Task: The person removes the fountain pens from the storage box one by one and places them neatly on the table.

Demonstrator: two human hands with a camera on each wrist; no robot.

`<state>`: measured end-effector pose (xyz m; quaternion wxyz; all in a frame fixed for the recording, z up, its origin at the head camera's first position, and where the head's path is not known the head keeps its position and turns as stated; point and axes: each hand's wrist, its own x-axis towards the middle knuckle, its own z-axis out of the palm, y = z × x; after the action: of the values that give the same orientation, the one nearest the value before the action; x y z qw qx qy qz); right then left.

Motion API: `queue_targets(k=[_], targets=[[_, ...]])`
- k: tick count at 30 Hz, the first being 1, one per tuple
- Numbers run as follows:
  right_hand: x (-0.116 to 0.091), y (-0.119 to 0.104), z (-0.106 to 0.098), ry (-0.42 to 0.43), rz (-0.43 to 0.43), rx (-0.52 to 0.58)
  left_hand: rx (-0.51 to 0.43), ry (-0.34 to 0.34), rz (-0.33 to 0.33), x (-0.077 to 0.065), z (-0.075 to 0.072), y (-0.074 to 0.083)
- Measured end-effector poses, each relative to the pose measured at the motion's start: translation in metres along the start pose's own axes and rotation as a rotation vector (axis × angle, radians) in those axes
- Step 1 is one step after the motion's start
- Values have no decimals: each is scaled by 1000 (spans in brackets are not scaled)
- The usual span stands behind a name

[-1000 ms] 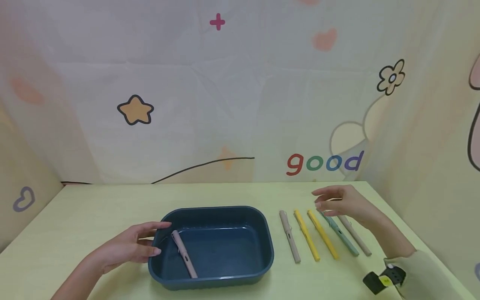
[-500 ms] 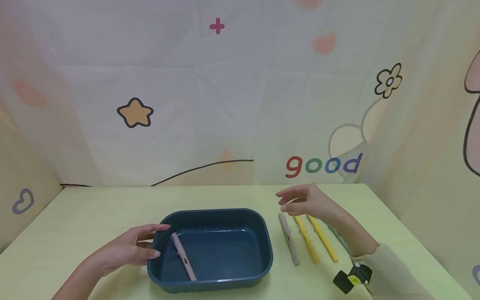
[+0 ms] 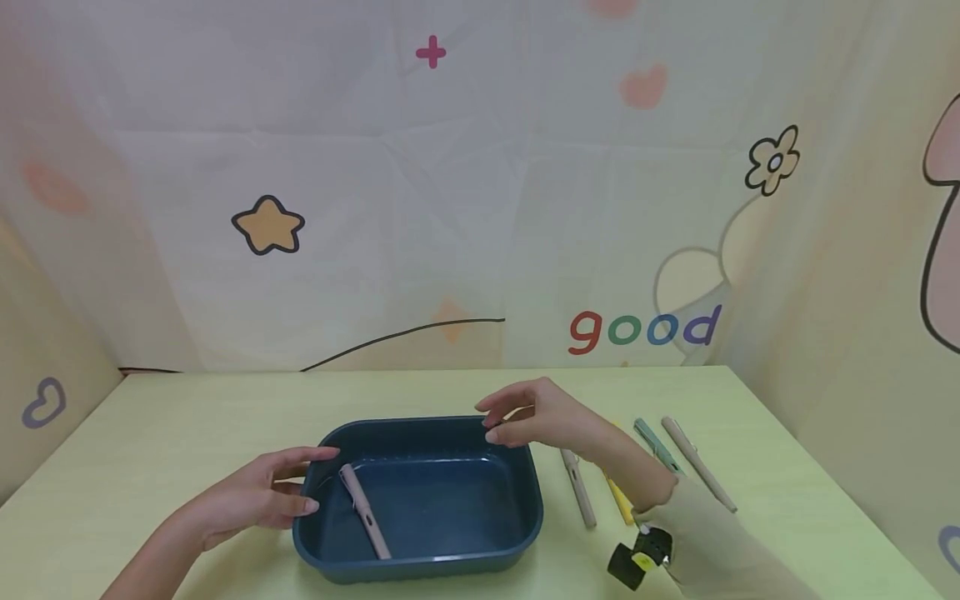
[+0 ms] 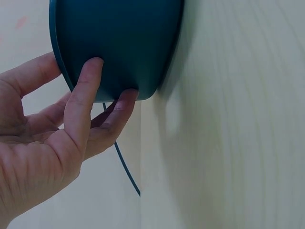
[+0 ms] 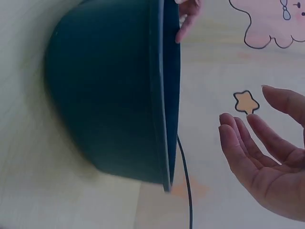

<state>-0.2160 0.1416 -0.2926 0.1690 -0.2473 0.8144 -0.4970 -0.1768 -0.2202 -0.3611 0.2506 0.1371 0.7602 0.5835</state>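
Observation:
My left hand (image 3: 255, 498) holds the left end of a dark blue rectangular basin (image 3: 420, 569). One finger and the thumb reach over its rim, while other fingers press the outer wall (image 4: 124, 47) in the left wrist view. Inside the basin, at the left, lies a greyish-pink capped pen (image 3: 363, 510). My right hand (image 3: 540, 417) hovers at the basin's far right corner, fingers loosely bent and apart, holding nothing; the right wrist view shows this hand (image 5: 271, 152) above the rim (image 5: 159, 95).
Right of the basin, pens lie in a row on the pale table (image 3: 225, 408): a grey pen (image 3: 579, 492), a yellow one (image 3: 619, 500) partly under the right forearm, a green one (image 3: 657, 446) and another grey pen (image 3: 697, 462). A patterned cloth wall (image 3: 375, 208) stands behind.
My right hand has moved left from above the right-hand pens to the basin's far right corner, staying empty. The left hand keeps its place on the basin.

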Motion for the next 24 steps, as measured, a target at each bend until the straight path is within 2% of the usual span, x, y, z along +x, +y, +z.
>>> queue_targets(k=[15,24], targets=[[30,0,55,-101,-34,28,-8,4,6,2,0,1],[42,4,90,-102,33,83,7,7,-5,0,1,1]])
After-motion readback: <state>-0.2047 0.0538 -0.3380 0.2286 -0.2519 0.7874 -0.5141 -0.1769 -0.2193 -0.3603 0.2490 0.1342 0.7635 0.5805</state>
